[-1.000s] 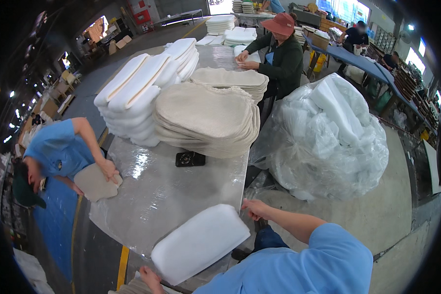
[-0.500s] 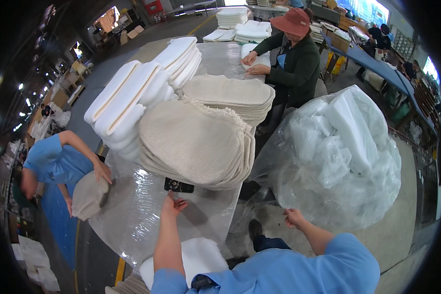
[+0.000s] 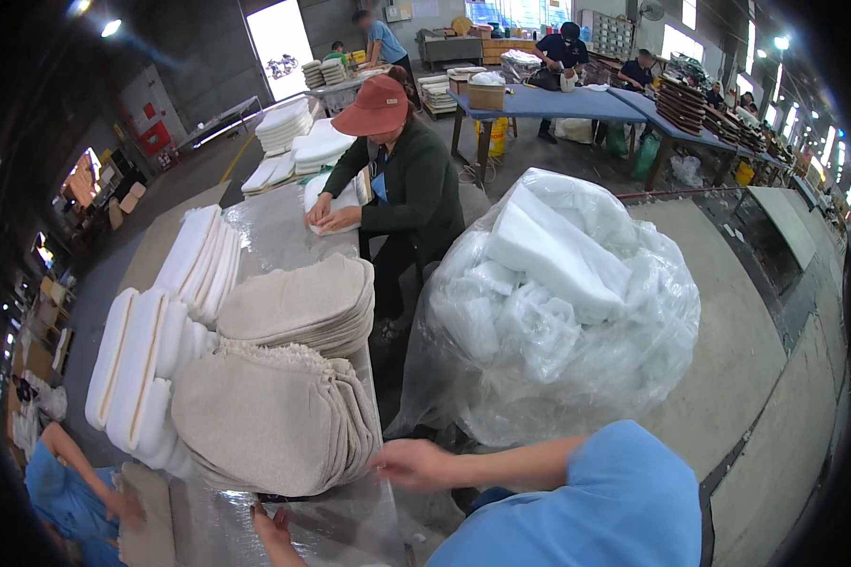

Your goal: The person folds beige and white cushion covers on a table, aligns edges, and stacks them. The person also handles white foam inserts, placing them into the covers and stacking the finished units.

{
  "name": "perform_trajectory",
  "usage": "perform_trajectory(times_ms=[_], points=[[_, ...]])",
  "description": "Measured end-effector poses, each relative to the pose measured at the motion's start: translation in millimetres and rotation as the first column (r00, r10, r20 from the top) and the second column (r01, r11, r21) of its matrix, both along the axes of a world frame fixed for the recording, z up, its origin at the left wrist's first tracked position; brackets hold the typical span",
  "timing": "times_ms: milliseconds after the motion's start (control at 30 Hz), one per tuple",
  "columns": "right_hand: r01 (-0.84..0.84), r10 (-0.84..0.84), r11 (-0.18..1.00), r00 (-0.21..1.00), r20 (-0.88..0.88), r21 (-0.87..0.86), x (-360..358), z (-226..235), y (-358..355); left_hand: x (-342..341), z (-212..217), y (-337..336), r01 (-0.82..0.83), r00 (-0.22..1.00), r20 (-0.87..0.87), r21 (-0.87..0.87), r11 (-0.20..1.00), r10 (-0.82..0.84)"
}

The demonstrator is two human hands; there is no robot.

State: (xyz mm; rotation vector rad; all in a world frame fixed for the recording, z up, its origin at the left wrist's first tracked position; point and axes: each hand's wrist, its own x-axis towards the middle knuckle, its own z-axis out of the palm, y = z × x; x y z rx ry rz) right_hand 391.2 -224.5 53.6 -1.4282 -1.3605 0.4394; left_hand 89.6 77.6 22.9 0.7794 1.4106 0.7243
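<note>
A thick stack of beige fabric covers (image 3: 265, 416) with frayed edges lies on the plastic-covered table in front of me. My left hand (image 3: 274, 531) is just below the stack's near edge, fingers apart, holding nothing I can see. Close above it, the edge of a dark flat object (image 3: 284, 497) shows under the stack; most of it is hidden. My right hand (image 3: 414, 465) reaches left to the stack's right side. Motion smears its fingers, so I cannot tell whether they touch the fabric.
A second beige stack (image 3: 303, 300) lies behind, with white foam pads (image 3: 132, 369) to the left. A large clear bag of white padding (image 3: 558, 302) stands at right. A person in a red hat (image 3: 402, 180) works across the table; another in blue (image 3: 76, 501) handles beige fabric at lower left.
My view has swung to the right and up. My right hand has moved from beside the plastic bag to the beige stack's right side. The dark object is now mostly hidden.
</note>
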Motion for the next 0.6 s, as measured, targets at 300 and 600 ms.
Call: perform_trajectory(times_ms=[300,600], points=[[-0.194,0.256,0.965,0.846,0.467,-0.177,-76.2,47.2,135.5,-114.4,19.8,-138.5,0.056,0.994,0.075,0.326,0.944,-0.085],[0.003,-0.024,0.997,0.957,0.289,0.072,-82.6,12.1,150.3,-247.1,71.7,-276.3,-0.176,0.984,0.060,0.142,0.974,0.169]])
